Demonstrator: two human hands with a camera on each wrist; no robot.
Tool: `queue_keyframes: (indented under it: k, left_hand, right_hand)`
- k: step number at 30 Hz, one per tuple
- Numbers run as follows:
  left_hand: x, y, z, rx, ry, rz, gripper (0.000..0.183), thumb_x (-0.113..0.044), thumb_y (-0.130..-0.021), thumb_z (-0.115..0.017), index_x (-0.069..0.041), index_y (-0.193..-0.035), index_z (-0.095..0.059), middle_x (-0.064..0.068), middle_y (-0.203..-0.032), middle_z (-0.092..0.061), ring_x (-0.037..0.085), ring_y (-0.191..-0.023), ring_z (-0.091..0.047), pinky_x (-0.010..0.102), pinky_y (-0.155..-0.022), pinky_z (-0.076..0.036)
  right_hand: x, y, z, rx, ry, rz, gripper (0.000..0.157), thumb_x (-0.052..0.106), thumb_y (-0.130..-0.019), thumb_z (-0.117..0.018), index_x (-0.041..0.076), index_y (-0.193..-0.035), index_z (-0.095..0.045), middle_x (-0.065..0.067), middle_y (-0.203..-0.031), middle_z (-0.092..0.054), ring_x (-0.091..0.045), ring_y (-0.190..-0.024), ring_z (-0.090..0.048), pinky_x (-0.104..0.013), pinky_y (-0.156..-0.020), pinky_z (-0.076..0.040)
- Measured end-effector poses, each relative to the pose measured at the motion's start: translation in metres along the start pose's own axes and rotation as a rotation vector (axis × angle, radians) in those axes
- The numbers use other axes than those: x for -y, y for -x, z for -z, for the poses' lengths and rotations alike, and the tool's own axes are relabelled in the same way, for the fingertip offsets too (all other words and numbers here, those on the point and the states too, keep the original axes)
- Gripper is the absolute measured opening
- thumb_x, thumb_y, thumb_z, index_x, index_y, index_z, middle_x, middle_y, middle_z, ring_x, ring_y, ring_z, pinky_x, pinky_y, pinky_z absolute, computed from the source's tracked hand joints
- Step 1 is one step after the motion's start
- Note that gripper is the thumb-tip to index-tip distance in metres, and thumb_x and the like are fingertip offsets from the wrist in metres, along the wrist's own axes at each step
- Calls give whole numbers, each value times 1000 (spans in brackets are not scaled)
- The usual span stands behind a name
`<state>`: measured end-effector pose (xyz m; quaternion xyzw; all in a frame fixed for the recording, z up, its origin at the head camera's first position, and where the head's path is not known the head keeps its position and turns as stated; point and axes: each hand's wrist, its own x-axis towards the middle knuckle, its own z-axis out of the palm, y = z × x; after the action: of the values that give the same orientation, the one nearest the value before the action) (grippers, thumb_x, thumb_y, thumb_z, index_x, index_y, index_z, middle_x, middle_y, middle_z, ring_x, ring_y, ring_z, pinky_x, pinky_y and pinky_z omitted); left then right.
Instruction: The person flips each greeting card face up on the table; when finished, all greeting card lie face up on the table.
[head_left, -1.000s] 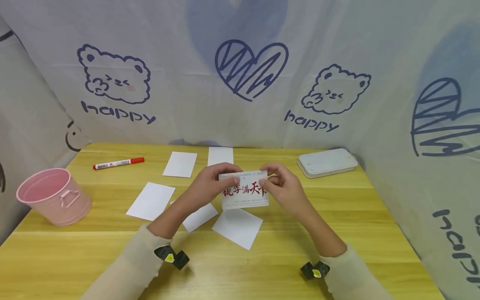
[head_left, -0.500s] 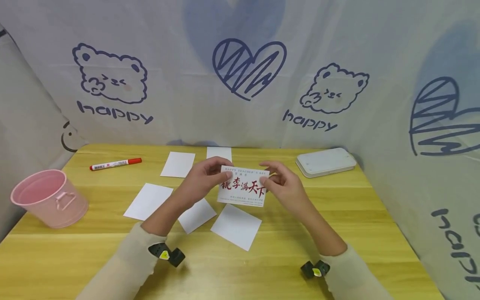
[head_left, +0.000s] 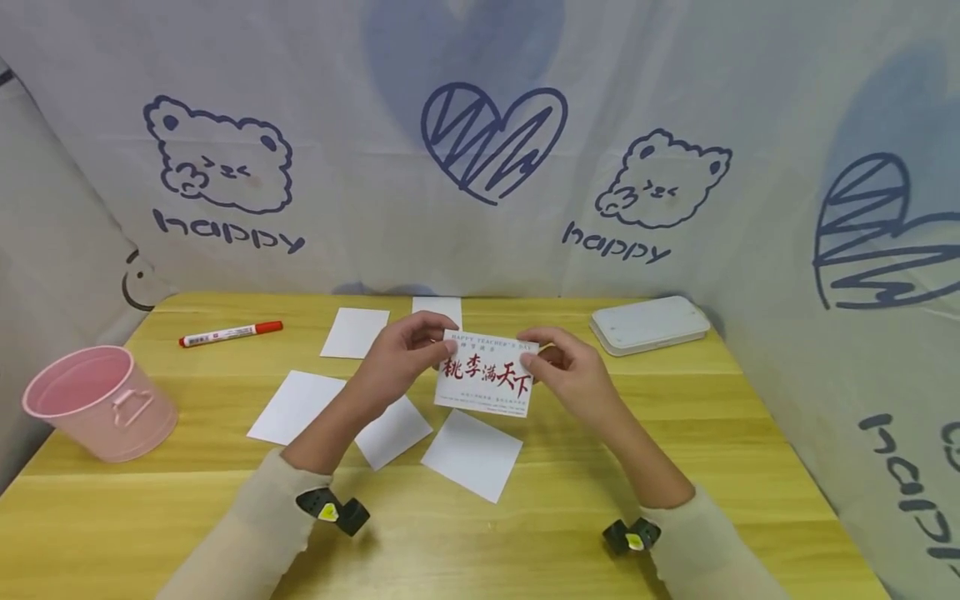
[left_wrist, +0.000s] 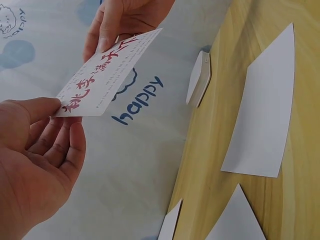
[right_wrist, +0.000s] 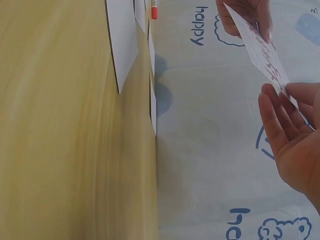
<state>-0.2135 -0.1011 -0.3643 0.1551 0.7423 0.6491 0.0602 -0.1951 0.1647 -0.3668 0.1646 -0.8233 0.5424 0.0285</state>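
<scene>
A white greeting card (head_left: 486, 379) with red Chinese characters and the small line "Happy Teacher's Day" is held up over the table, its printed face toward the head camera. My left hand (head_left: 397, 358) pinches its left edge, thumb in front and fingers behind. At the opposite edge my right hand (head_left: 573, 371) pinches it the same way. Both wrist views show the card (left_wrist: 102, 75) raised above the table top, tilted between the two hands. Below it lies a blank white card (head_left: 474, 457), and another white card (head_left: 393, 433) sits just left of that one.
More white cards lie farther back, one of them (head_left: 356, 332) near the rear edge. A red marker (head_left: 231, 334) rests at the back left, behind a pink bucket (head_left: 101, 404). The white case (head_left: 649, 325) stands at the back right, close to the printed curtain (head_left: 480, 250).
Both hands keep hold of the card. Its face has turned slightly and levelled, and my left hand has shifted a little left and up, uncovering more of the lettering.
</scene>
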Motion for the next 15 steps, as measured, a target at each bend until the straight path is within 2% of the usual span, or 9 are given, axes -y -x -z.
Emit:
queue_keyframes:
  k: [4, 9, 12, 15]
  left_hand:
    - [3, 1, -1, -3, -3, 8, 25, -10, -97, -65, -6, -122, -63, 10, -106, -67, 18, -89, -66, 29, -81, -55]
    - [9, -1, -3, 3, -8, 12, 26, -11, -97, -65, -3, -122, -62, 10, -104, -67, 18, -86, -65, 39, -82, -57]
    - [16, -10, -8, 17, -18, 28, 26, -10, -97, -65, -3, -121, -62, 12, -103, -68, 18, -84, -67, 45, -83, -57]
    - [27, -28, -16, 55, -48, 56, 24, -10, -96, -66, -2, -119, -62, 11, -101, -69, 20, -84, -69, 49, -83, -57]
  right_hand:
    - [-3, 0, 2, -1, -5, -10, 27, 14, -98, -66, 12, -124, -66, -9, -105, -69, -24, -84, -67, -27, -74, -58]
    - [-7, -5, 4, -23, 12, -42, 26, 13, -98, -66, 11, -124, -66, -10, -109, -66, -22, -83, -67, -25, -74, -57]
    - [-14, -10, 10, -40, 40, -65, 26, 16, -98, -67, 13, -124, -66, -10, -110, -65, -23, -85, -67, -27, -75, -57]
    - [-28, -18, 18, -58, 68, -120, 26, 16, -98, -67, 13, -124, -66, -10, -110, -64, -24, -86, -67, -34, -78, -60]
